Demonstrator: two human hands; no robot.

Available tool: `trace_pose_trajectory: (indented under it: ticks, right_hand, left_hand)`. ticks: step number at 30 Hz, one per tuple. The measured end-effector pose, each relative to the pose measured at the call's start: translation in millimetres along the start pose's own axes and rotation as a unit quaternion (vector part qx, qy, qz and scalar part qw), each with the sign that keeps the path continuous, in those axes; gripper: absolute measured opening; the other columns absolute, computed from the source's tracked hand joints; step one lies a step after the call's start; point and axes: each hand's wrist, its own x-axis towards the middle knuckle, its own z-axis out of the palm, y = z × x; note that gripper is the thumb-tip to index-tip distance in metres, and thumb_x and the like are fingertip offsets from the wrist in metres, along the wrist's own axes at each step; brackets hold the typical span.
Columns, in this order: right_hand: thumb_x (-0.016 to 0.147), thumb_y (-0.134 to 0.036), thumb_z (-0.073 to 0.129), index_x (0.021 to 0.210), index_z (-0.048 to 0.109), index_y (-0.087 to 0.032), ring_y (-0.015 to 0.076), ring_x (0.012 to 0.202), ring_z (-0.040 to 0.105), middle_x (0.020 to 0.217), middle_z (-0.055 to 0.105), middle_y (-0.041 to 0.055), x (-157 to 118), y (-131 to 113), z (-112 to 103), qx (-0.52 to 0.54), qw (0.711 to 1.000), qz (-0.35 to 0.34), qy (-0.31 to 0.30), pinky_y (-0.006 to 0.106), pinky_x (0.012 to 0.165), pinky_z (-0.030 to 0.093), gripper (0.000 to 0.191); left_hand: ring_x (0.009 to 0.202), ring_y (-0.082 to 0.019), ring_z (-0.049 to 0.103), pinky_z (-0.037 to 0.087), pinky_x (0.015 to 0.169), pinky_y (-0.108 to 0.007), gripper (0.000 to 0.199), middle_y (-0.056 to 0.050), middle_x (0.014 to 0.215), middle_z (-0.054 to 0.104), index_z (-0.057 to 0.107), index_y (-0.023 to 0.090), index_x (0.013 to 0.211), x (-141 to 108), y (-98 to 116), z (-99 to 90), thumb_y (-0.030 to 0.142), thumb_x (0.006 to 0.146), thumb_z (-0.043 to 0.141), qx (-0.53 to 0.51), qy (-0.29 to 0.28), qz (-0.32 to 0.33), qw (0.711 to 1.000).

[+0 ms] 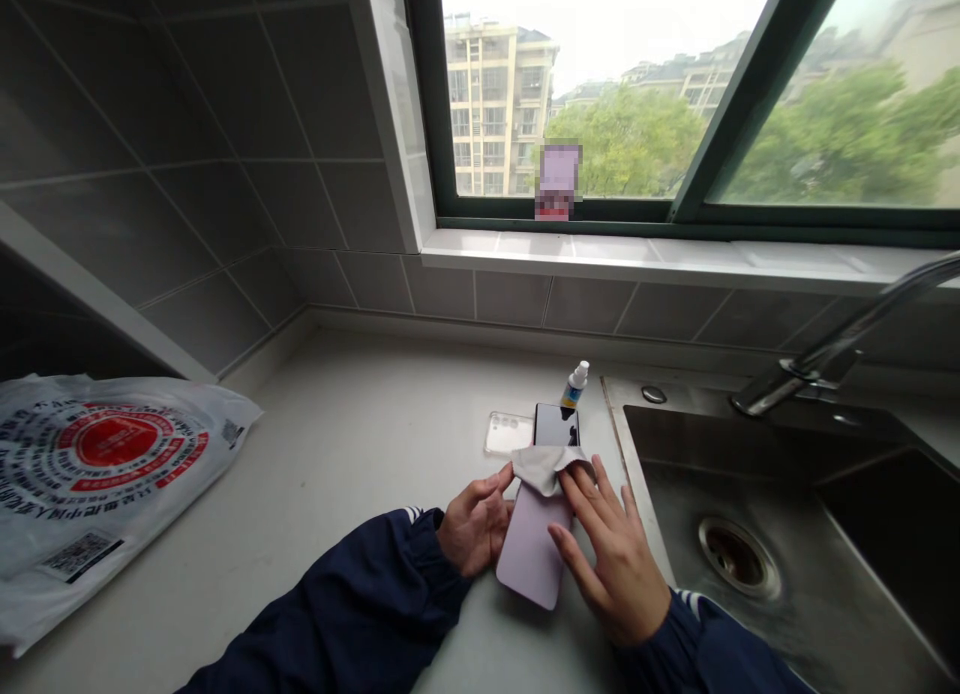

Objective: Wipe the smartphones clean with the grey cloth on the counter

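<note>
Right hand (611, 564), fingers spread flat, presses a grey microfibre cloth (544, 471) onto a lilac smartphone (529, 559); left hand (476, 524), fingers curled, grips the cloth's edge.

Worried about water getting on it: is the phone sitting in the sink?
No, the phone lies on the counter, just left of the sink.

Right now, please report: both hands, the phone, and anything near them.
Left hand, right hand on grey cloth. Cloth over lilac phone. Clear case, spray bottle beyond. Sink at right.
</note>
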Motion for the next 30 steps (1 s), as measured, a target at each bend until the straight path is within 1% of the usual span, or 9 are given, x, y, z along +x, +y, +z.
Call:
trace_pose_trajectory:
  ticks: [3,7,9,12,16,19,23,27,30]
  right_hand:
    - [0.097,-0.035,0.042,0.152,0.016,-0.021,0.0364,0.144,0.014,0.153,0.032,0.0090,0,0,1,-0.001,1.000,-0.019,-0.009,0.067,0.103,0.030,0.063]
    - [0.096,-0.031,0.043,0.152,0.017,-0.018,0.0376,0.144,0.010,0.153,0.032,0.0092,-1,-2,1,0.001,0.996,-0.075,-0.040,0.067,0.104,0.028,0.063]
    - [0.096,-0.031,0.045,0.151,0.024,-0.018,0.0378,0.144,0.010,0.152,0.034,0.0090,-2,-3,0,0.003,0.994,-0.099,-0.052,0.067,0.105,0.026,0.061]
    - [0.094,-0.035,0.051,0.145,0.037,-0.018,0.0377,0.143,0.015,0.149,0.039,0.0093,-3,-4,0,0.011,0.989,-0.139,-0.056,0.065,0.106,0.026,0.057]
    - [0.088,-0.041,0.061,0.139,0.045,-0.017,0.0385,0.141,0.023,0.146,0.045,0.0106,-3,-6,0,0.017,0.984,-0.170,-0.042,0.062,0.107,0.029,0.059]
    - [0.086,-0.025,0.063,0.130,0.054,-0.018,0.0352,0.137,0.034,0.137,0.054,0.0096,-2,-10,-3,0.033,0.986,-0.163,0.007,0.057,0.105,0.036,0.045]
    - [0.085,-0.009,0.059,0.117,0.061,-0.016,0.0296,0.126,0.049,0.120,0.065,0.0113,0,-16,-9,0.104,0.982,-0.136,0.080,0.046,0.098,0.047,0.032]
    - [0.087,-0.004,0.055,0.112,0.062,-0.016,0.0242,0.110,0.059,0.113,0.066,0.0118,0,-21,-11,0.162,0.975,-0.104,0.107,0.037,0.089,0.053,0.029]
    - [0.088,-0.004,0.053,0.114,0.061,-0.017,0.0209,0.105,0.063,0.115,0.064,0.0119,-2,-22,-8,0.181,0.972,-0.083,0.124,0.031,0.087,0.054,0.030]
  left_hand:
    - [0.091,-0.026,0.065,0.044,0.077,-0.035,0.065,-0.010,0.105,0.067,0.030,0.022,0.144,-1,-3,-1.8,0.048,0.086,0.041,0.022,-0.018,-0.021,0.999]
    - [0.111,-0.027,0.057,0.040,0.094,-0.038,0.066,-0.012,0.122,0.061,0.032,0.018,0.144,-1,-4,3.3,0.046,0.086,0.040,-0.006,-0.028,0.003,1.000]
    - [0.120,-0.025,0.052,0.033,0.103,-0.037,0.068,-0.011,0.131,0.056,0.027,0.018,0.147,-1,-3,7.6,0.043,0.085,0.041,-0.046,-0.019,0.031,0.998]
    - [0.122,-0.023,0.051,0.027,0.108,-0.035,0.072,-0.012,0.133,0.054,0.020,0.017,0.149,1,2,12.9,0.042,0.085,0.041,-0.090,0.002,0.061,0.994]
    - [0.115,-0.028,0.055,0.031,0.104,-0.042,0.074,-0.014,0.130,0.056,0.016,0.019,0.150,2,7,15.2,0.047,0.086,0.040,-0.111,0.003,0.062,0.992]
    - [0.113,-0.029,0.057,0.033,0.101,-0.045,0.074,-0.014,0.129,0.056,0.018,0.020,0.150,1,10,15.4,0.050,0.085,0.040,-0.119,-0.001,0.061,0.991]
    - [0.113,-0.031,0.056,0.033,0.100,-0.049,0.071,-0.013,0.130,0.056,0.022,0.024,0.148,0,13,16.1,0.055,0.086,0.038,-0.124,0.001,0.062,0.990]
    - [0.114,-0.031,0.056,0.033,0.101,-0.050,0.065,-0.011,0.130,0.056,0.026,0.028,0.147,1,13,15.7,0.052,0.088,0.036,-0.121,0.010,0.079,0.989]
    - [0.114,-0.032,0.056,0.032,0.101,-0.050,0.063,-0.013,0.131,0.056,0.028,0.023,0.146,2,13,14.0,0.045,0.088,0.036,-0.125,0.000,0.077,0.989]
